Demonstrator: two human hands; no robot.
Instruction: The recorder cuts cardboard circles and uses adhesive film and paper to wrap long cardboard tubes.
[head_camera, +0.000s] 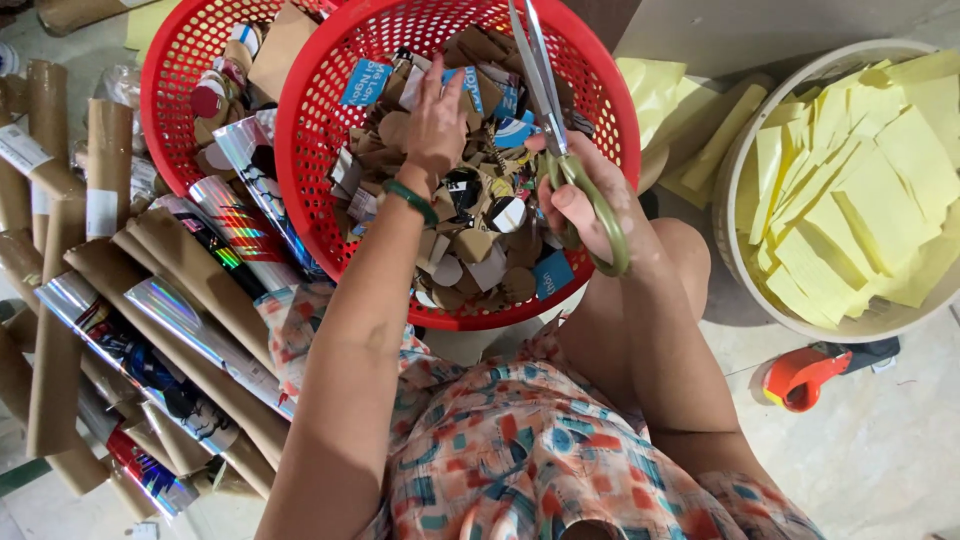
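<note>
Over the red basket (320, 150), left hand (437, 120) touches cardboard scraps (480, 250), right hand (585, 205) grips scissors (555, 120).

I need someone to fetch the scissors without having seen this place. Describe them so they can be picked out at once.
Find the nearer red basket, full of cardboard scraps, in front of the seated person. The scissors are over its right side, held in the right hand, blades pointing away from the person. Their olive-green loop handles and long silver blades set them apart from the brown and blue scraps around them.
</note>
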